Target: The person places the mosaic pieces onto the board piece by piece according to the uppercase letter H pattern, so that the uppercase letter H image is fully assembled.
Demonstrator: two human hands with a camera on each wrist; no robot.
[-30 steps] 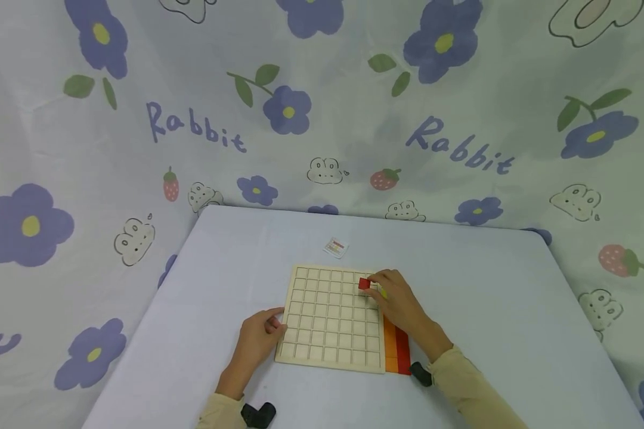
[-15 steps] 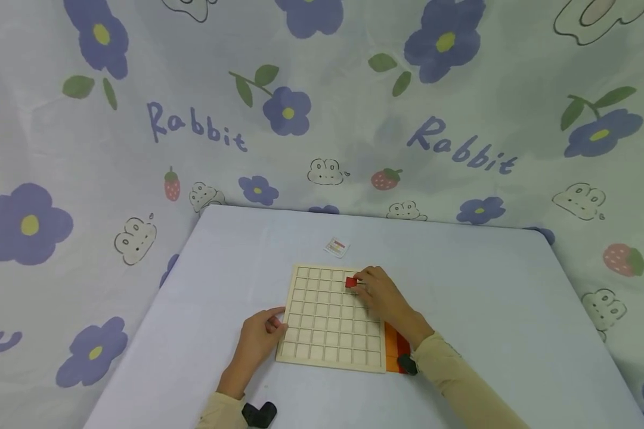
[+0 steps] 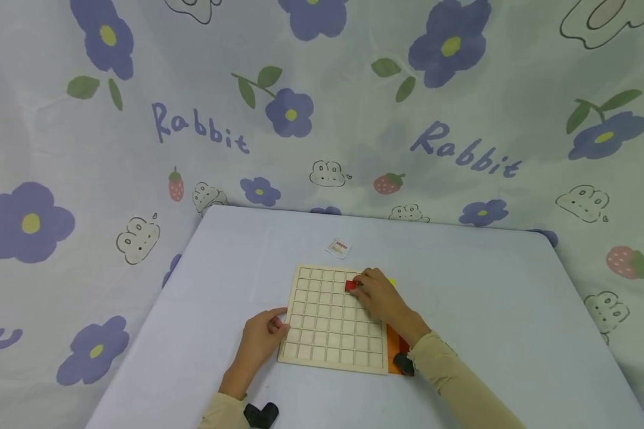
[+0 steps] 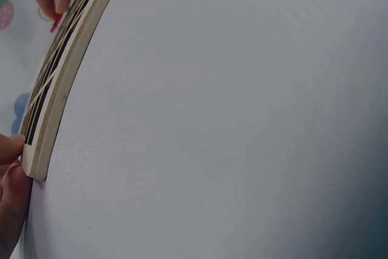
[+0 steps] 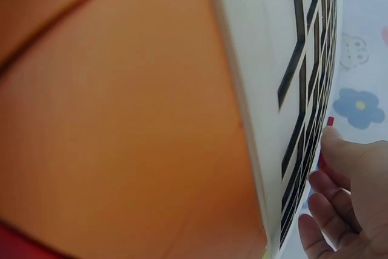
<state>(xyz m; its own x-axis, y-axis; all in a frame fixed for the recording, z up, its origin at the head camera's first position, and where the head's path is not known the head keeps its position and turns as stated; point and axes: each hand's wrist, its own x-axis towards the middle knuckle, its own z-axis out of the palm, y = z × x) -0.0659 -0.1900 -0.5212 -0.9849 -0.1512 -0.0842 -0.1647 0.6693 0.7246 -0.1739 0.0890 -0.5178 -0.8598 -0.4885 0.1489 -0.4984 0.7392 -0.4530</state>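
A pale wooden grid board (image 3: 327, 325) lies on the white table. At its left edge is my left hand (image 3: 262, 332); in the left wrist view its fingertips (image 4: 12, 148) grip the frame near one end. Over the board's far right part, my right hand (image 3: 382, 298) pinches a small red block (image 3: 350, 286) between thumb and fingers. This block is close over the grid squares, in a row near the far edge. In the right wrist view the thumb covers most of the red block (image 5: 331, 121), and the other fingers are loosely bent.
Orange flat pieces (image 3: 394, 351) lie along the board's right side, with red beside them and a bit of yellow (image 3: 392, 282) showing behind the hand. A small printed card (image 3: 338, 248) rests beyond the board. A flower-printed cloth (image 3: 322, 119) hangs behind the table.
My right hand has moved left over the board with the red block, then settled slightly lower. My left hand has stayed at the board's left edge.
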